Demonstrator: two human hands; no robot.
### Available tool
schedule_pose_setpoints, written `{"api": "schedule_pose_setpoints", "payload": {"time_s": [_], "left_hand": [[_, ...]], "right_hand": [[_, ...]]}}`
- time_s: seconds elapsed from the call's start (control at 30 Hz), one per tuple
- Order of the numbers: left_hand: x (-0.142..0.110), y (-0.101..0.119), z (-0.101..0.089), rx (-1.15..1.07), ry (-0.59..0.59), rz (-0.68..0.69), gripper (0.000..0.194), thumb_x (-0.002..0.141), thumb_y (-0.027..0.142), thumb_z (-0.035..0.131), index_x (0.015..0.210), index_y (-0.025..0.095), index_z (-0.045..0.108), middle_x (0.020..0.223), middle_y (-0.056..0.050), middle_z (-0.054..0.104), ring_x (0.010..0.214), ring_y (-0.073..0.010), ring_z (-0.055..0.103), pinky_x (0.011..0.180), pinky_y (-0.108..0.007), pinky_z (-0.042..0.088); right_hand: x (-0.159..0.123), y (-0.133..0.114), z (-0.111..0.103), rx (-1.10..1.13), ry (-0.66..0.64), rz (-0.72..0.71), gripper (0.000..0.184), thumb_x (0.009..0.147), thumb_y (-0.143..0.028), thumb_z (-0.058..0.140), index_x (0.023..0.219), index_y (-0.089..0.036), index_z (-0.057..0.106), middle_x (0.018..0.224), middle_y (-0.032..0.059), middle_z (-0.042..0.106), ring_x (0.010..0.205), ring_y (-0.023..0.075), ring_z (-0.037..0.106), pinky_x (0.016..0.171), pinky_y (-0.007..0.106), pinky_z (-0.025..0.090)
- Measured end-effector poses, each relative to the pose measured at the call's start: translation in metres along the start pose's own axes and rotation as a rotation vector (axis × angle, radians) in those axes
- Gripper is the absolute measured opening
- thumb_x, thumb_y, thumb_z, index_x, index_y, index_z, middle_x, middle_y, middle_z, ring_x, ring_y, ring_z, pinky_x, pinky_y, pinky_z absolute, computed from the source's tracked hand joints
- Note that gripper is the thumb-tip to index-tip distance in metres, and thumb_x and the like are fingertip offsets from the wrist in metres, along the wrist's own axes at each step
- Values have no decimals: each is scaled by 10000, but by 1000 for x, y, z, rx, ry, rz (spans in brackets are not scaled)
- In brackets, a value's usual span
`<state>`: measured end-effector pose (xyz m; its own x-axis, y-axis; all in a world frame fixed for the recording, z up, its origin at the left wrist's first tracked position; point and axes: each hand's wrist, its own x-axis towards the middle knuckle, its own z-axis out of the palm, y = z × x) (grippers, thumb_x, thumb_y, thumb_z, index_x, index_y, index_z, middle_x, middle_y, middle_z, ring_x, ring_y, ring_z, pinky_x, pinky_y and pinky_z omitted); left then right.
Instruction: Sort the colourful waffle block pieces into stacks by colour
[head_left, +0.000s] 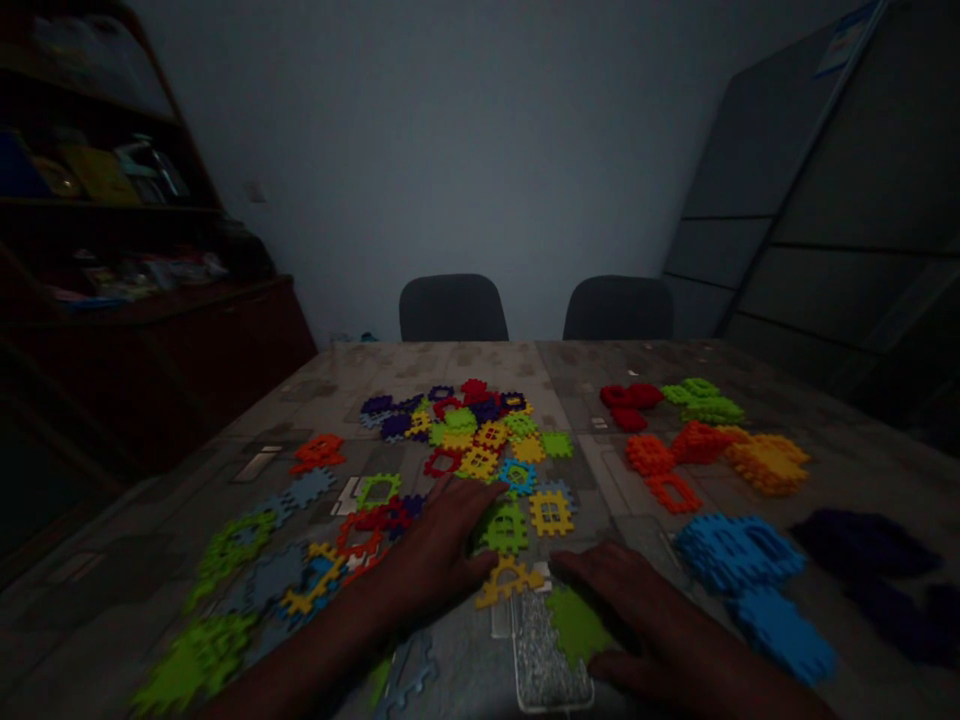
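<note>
The table (420,372) has a gray patterned top. A mixed heap of plastic blocks (465,430) lies in the middle. Off to the right sit red blocks (628,400), green blocks (701,400), orange blocks (697,445), blue blocks (739,553) and purple blocks (862,545), each color in its own pile.

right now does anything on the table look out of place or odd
The mixed-colour interlocking plastic pieces stand out: they lie in a scattered jumble reaching the left hand, while those further right, like the blue stack and red pile, sit grouped by colour.
</note>
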<state>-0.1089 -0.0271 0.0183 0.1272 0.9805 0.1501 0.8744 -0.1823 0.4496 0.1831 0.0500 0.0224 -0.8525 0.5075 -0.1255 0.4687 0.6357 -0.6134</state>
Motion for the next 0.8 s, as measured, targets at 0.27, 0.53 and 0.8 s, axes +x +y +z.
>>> {"api": "schedule_pose_setpoints", "payload": {"time_s": [0.27,0.53,0.8], "left_hand": [[-11,3,-22,-37,15,-62,683,860,287,659,1481,268,375,1491,-120,502,1373,-323,456,1166,-558,367],[-32,50,-26,-59,-208,53,712,796,205,769,1416,362,457,1383,-53,551,1295,-311,492,1123,-528,422],[-26,70,-27,-44,-300,133,623,804,234,823,1342,347,528,1256,-44,621,1226,-306,555,1185,-611,272]], "right_hand": [[-2,-5,-5,8,7,2,927,762,-88,774,1550,-376,380,1552,47,473,1418,338,411,1184,505,336],[2,11,6,-75,114,7,847,798,-140,731,1555,-310,392,1529,96,488,1403,348,421,1179,535,335],[6,11,4,-126,172,1,669,884,-234,651,1522,-264,452,1506,114,524,1381,338,460,1152,539,378]]}}
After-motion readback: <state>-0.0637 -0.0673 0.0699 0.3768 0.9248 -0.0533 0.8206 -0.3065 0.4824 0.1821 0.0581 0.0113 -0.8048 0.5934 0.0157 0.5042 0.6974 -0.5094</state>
